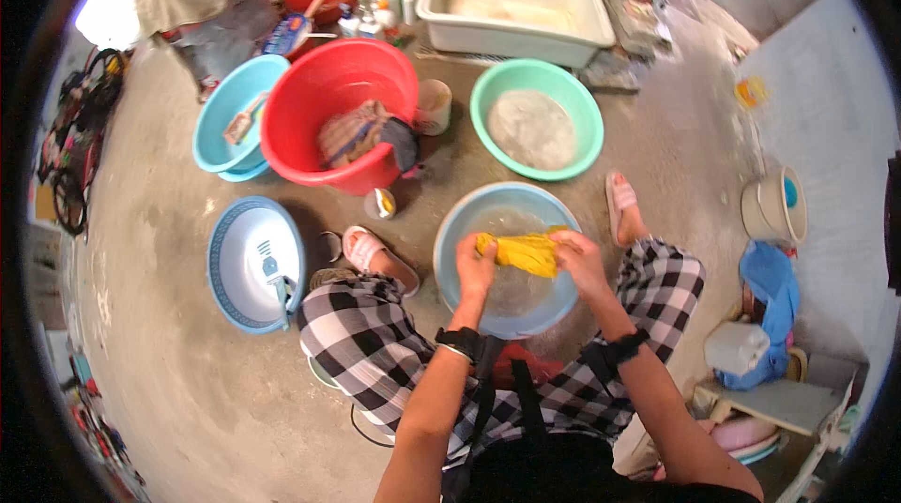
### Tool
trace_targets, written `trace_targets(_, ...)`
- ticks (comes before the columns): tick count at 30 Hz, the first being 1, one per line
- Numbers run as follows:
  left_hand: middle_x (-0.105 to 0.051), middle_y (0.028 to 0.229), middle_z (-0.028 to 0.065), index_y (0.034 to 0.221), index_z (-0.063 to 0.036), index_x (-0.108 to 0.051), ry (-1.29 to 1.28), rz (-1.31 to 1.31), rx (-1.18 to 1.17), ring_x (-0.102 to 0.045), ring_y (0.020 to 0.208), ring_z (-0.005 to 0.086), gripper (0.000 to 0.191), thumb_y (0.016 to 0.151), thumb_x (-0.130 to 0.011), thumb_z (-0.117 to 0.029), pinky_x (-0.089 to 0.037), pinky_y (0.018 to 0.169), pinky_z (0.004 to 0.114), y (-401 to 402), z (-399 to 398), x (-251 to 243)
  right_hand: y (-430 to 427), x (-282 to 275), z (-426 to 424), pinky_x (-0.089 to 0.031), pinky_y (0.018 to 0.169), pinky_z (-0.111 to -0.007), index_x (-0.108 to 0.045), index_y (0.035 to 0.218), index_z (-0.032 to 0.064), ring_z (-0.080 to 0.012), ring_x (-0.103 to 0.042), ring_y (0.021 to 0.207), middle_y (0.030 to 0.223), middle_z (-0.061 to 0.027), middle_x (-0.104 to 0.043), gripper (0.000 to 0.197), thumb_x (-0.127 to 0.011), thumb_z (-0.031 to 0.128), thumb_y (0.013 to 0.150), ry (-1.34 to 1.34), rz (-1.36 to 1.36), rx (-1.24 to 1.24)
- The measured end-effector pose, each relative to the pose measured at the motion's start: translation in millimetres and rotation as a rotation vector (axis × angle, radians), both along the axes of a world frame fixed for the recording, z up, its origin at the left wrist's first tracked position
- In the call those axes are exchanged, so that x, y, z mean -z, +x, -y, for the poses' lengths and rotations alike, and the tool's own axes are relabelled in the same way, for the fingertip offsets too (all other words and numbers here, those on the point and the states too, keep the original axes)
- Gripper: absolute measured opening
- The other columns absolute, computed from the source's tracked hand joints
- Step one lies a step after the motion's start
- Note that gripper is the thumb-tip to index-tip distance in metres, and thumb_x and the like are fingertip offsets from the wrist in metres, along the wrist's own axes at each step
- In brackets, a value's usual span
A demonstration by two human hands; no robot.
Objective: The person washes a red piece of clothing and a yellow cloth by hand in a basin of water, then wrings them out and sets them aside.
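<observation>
A bunched yellow cloth point(528, 254) is stretched between my two hands, above a blue plastic basin point(456, 221) that holds cloudy water. My left hand point(476, 265) grips the cloth's left end, and my right hand point(581, 262) grips its right end. Just beyond, a mint-green basin point(595, 119) contains greyish, cloudy water. A large red plastic tub point(303, 105) stands further left, with brownish and dark fabric point(357, 133) inside, part of it hanging over the rim.
At the left lies a blue-rimmed white basin point(243, 292) with a brush point(282, 295) in it. Light-blue basins point(211, 133) stand by the red tub. A white rectangular tub point(517, 35) and several bottles point(380, 10) are at the back. On the right are a bucket point(764, 211) and a jug point(735, 348).
</observation>
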State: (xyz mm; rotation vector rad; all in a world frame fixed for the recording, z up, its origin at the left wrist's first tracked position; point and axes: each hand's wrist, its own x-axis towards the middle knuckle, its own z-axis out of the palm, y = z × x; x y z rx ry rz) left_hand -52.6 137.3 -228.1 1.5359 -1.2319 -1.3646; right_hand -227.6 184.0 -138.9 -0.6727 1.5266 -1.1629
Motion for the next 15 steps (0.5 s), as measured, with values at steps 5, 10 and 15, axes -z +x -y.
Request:
trace_targets(5,-0.052,0.101,0.0176,0.099,-0.0032,-0.055,-0.025,-0.063,-0.014,-0.049,0.097,0.0314,0.027,0.073,-0.06,-0.007,-0.038,0.085,0.035,7.1,4.0,9.0,3.2,-42.4,13.1,-0.041,0.05,-0.019,-0.057,0.093,0.0006,-0.0068,-0.051,0.059,0.079,-0.0044,-0.06,0.018,-0.048,-0.002,0.077,-0.174,-0.117,-0.129)
trace_targets(10,-0.048,0.108,0.0213,0.111,0.0022,-0.045,-0.063,0.128,-0.114,-0.046,0.101,0.0324,0.04,0.073,-0.058,-0.005,-0.037,0.088,0.036,9.5,18.2,-56.7,19.9,-85.5,53.9,-0.04,0.049,-0.018,-0.056,0.092,-0.0017,-0.005,-0.05,0.057,0.08,-0.0047,-0.059,0.018,-0.046,-0.004,0.077,-0.323,-0.13,-0.299)
trace_targets(15,-0.048,0.105,0.0142,0.111,0.0011,-0.043,-0.269,-0.117,-0.3,-0.048,0.098,0.0241,0.038,0.075,-0.055,-0.001,-0.038,0.086,0.032,35.9,59.9,-143.1,46.5,-140.9,119.3,-0.04,0.049,-0.017,-0.056,0.093,-0.0018,-0.0041,-0.049,0.056,0.076,-0.0031,-0.057,0.017,-0.048,-0.002,0.078,-0.431,-0.214,-0.368)
